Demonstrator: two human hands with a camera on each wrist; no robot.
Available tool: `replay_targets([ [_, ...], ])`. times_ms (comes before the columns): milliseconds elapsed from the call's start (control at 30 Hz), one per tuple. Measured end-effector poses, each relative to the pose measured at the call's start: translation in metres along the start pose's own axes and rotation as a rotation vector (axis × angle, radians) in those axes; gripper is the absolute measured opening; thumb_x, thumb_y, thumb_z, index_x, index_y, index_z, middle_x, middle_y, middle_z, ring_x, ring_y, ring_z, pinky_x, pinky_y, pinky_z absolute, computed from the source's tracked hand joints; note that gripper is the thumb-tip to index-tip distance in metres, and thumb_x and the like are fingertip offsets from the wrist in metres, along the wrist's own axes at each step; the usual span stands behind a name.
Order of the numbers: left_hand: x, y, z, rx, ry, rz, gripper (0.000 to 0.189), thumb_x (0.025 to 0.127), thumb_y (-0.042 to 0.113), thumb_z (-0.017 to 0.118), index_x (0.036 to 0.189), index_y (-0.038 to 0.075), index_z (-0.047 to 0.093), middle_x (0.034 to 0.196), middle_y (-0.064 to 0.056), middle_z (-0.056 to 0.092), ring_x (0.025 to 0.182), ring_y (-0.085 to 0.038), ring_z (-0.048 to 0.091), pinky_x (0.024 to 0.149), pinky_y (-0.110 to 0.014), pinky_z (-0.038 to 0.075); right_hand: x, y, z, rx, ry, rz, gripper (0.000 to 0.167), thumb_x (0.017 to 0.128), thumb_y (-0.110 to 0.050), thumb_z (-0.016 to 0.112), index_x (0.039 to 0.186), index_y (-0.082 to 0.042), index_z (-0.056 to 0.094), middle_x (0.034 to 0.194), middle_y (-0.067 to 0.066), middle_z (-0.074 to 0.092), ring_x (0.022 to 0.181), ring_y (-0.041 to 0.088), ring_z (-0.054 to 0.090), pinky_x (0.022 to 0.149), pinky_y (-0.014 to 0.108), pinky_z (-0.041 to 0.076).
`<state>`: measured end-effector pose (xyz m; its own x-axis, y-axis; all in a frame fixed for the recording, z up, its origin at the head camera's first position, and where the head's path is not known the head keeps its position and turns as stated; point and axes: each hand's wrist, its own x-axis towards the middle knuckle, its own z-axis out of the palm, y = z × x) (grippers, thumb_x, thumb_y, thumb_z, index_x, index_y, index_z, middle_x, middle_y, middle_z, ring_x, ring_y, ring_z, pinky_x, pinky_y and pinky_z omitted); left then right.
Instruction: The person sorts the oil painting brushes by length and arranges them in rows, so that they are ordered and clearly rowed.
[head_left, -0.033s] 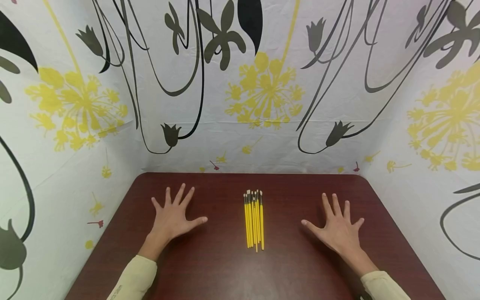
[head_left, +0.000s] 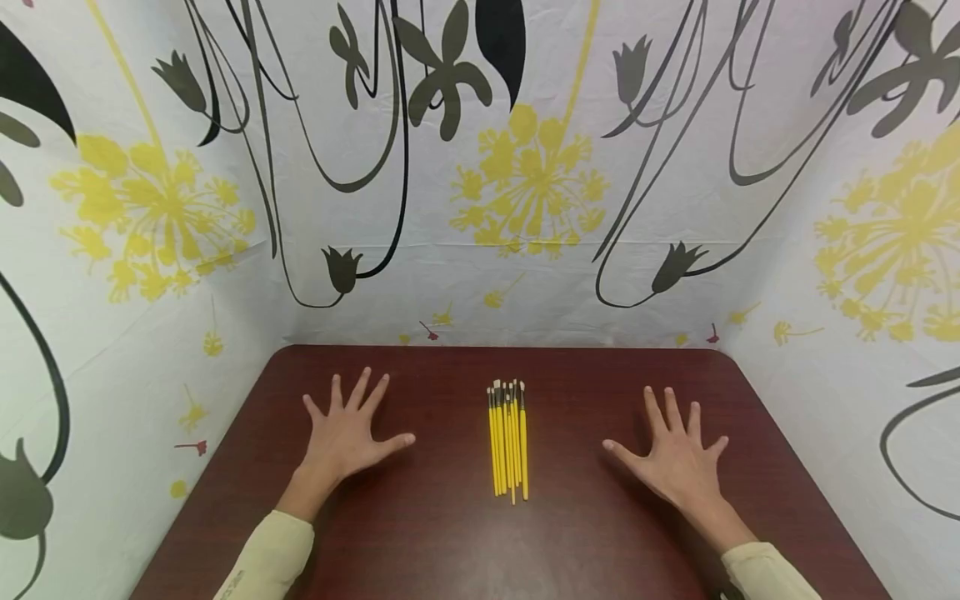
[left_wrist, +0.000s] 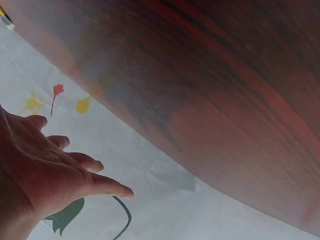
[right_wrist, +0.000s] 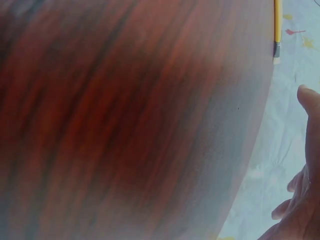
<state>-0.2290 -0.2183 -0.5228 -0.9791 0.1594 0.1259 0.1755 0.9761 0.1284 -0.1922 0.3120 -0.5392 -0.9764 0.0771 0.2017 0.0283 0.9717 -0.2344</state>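
Observation:
Several yellow-handled paintbrushes (head_left: 507, 442) lie side by side in a bundle at the middle of the dark red-brown table, bristles toward the far edge. To their left, my left hand (head_left: 347, 437) is spread with fingers straight and holds nothing. My right hand (head_left: 681, 458) is likewise spread out on the other side, apart from the brushes. The left wrist view shows the left hand (left_wrist: 45, 170) with extended fingers at the lower left. In the right wrist view, part of the right hand (right_wrist: 302, 200) appears at the right edge, with one paintbrush (right_wrist: 277, 30) above it.
The wood-grain table (head_left: 450, 550) has rounded far corners. A white cloth (head_left: 420, 308) with grey, yellow and red plant prints hangs behind the table and along both sides.

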Motion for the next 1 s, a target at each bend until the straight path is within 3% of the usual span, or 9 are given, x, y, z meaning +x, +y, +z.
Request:
replay_targets([
  [267, 0.001, 0.003, 0.003, -0.009, 0.003, 0.004, 0.119, 0.075, 0.104, 0.041, 0.17, 0.036, 0.015, 0.179, -0.009, 0.016, 0.159, -0.061, 0.012, 0.109, -0.093, 0.001, -0.002, 0.0, -0.003, 0.007, 0.001, 0.001, 0.122, 0.081, -0.092, 0.056, 0.171, -0.027, 0.007, 0.178, 0.019, 0.008, 0.155, 0.066, 0.009, 0.098, 0.098, 0.005],
  [567, 0.003, 0.011, 0.003, -0.032, 0.01, 0.009, 0.118, 0.076, 0.102, 0.045, 0.17, 0.035, 0.019, 0.179, -0.008, 0.015, 0.159, -0.061, 0.013, 0.107, -0.094, 0.004, -0.001, -0.009, -0.001, 0.0, 0.015, -0.057, 0.113, 0.083, -0.09, 0.056, 0.17, -0.03, 0.017, 0.177, 0.018, 0.018, 0.158, 0.062, 0.011, 0.102, 0.096, 0.0],
  [767, 0.004, 0.015, 0.005, -0.014, 0.004, 0.009, 0.116, 0.078, 0.1, 0.044, 0.17, 0.036, 0.016, 0.179, -0.008, 0.015, 0.158, -0.061, 0.016, 0.107, -0.094, 0.005, 0.001, -0.018, 0.0, 0.024, 0.006, -0.081, 0.11, 0.085, -0.087, 0.058, 0.17, -0.03, 0.019, 0.176, 0.019, 0.019, 0.159, 0.06, 0.011, 0.107, 0.094, 0.005],
  [1000, 0.004, 0.026, 0.006, -0.057, -0.016, 0.025, 0.11, 0.082, 0.094, 0.05, 0.17, 0.037, 0.015, 0.178, -0.007, 0.02, 0.157, -0.059, 0.024, 0.109, -0.092, 0.014, 0.002, -0.028, 0.001, 0.069, 0.002, -0.123, 0.104, 0.089, -0.08, 0.061, 0.169, -0.023, 0.025, 0.174, 0.023, 0.023, 0.16, 0.057, 0.012, 0.117, 0.083, 0.01],
])
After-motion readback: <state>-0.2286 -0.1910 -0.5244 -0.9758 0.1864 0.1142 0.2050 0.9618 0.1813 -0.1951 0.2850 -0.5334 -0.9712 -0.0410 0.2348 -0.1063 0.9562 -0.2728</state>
